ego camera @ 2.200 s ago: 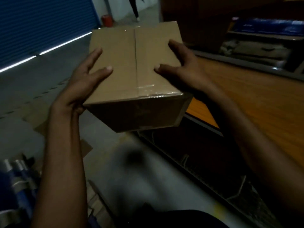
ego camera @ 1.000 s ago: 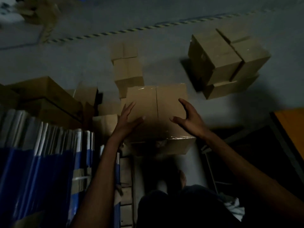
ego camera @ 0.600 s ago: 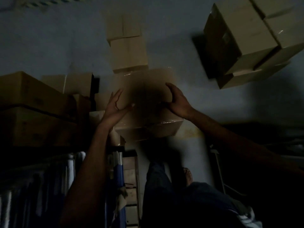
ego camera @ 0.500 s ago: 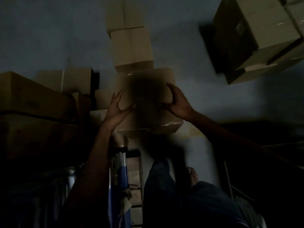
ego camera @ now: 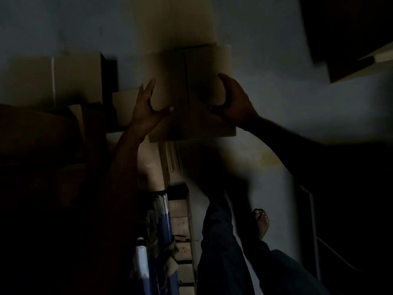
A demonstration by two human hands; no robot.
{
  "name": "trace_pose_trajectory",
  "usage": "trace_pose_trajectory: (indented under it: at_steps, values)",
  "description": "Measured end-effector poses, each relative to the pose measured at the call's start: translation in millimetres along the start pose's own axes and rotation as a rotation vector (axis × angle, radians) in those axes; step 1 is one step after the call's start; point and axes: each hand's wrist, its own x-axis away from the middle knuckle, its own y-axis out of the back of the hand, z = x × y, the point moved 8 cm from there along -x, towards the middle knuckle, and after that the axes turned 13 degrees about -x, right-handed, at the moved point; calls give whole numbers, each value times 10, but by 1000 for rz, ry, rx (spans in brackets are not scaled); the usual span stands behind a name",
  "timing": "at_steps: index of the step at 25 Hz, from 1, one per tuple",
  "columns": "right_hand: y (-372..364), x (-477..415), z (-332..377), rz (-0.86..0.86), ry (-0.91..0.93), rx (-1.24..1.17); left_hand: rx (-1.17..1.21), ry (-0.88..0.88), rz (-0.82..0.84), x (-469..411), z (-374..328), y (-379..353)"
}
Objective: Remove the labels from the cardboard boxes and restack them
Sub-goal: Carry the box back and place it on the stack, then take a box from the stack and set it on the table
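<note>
On the head camera, which is the only view and very dim, I read the cardboard box (ego camera: 189, 92) as held low in front of the person, over the floor. Everything else I place from that box.

The left hand (ego camera: 146, 107) lies flat against its left side, fingers straight and thumb spread across the top. The right hand (ego camera: 234, 103) hooks over its right edge with curled fingers. I judge that the two hands squeeze from opposite sides so the box stays level for setting down.

Just beyond the box stands a stack of boxes (ego camera: 176, 20); more boxes (ego camera: 53, 77) sit to its left. I take this as the restacking step. Whether any label is on the box, I cannot tell. Nearer than the box, a foot (ego camera: 260, 222) is planted on the floor.
</note>
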Motion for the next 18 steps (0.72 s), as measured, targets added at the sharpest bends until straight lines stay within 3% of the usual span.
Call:
trace_pose_trajectory:
  at_steps: [11,18]
  values:
    - [-130,-510,-198,86,-107,152,22,-13,20,-454,330,-285]
    - [-104,-565,-275,68,-133,217,-133,-13,-8,-538,343,-330]
